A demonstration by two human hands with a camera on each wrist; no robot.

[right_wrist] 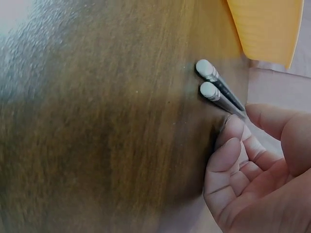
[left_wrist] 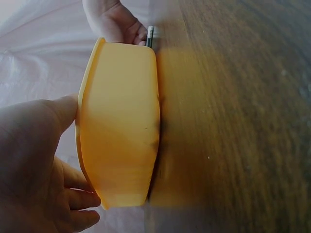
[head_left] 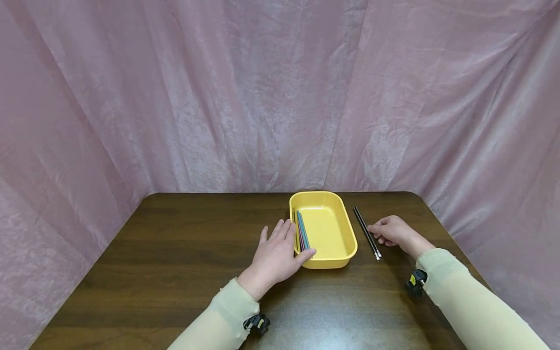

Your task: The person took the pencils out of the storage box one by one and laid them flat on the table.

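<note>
A yellow plastic tray (head_left: 327,264) stands on the table, with several coloured pencils (head_left: 304,231) lying along its left inner wall. My left hand (head_left: 276,253) rests against the tray's left side, fingers straight and spread, thumb over the near rim. To the right of the tray lie two dark pencils (head_left: 365,229) side by side, their white eraser ends (right_wrist: 208,73) pointing towards me. At the pencils' right side, my right hand (head_left: 395,231) pinches the nearer one between thumb and fingertips, the other fingers curled. The pencils' far ends are hidden in the right wrist view.
The brown wooden table (head_left: 175,272) extends to the left and in front of the tray. Behind its far edge hangs a pink curtain (head_left: 262,97). A small black camera is strapped to each sleeved wrist.
</note>
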